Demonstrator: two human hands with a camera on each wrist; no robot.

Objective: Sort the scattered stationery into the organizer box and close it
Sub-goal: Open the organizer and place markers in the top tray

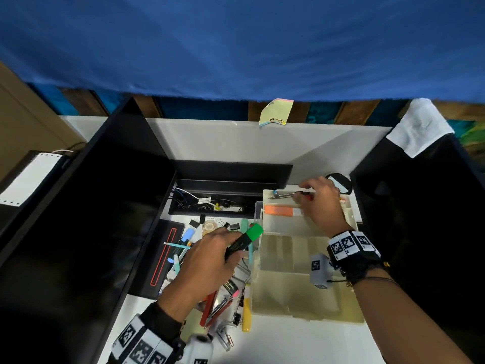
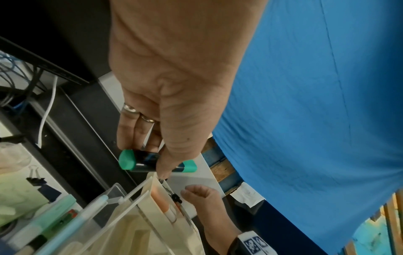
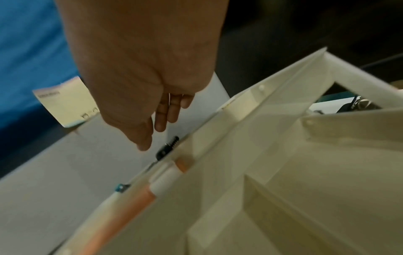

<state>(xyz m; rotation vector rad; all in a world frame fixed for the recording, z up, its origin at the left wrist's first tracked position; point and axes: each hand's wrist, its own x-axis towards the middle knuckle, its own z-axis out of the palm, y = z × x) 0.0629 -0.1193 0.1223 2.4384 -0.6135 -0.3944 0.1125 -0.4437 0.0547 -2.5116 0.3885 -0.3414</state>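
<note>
Left of the organizer box (image 1: pixel 307 306), loose pens (image 1: pixel 181 254); binder clips (image 1: pixel 235 227).

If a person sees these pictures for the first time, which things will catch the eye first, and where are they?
The green-capped highlighter stands out first, gripped in the left hand above the pile of scattered stationery left of the box. Next is the open, pale organizer box on the white desk, with an orange marker lying in a far compartment. The right hand reaches over the box's far edge.
</note>
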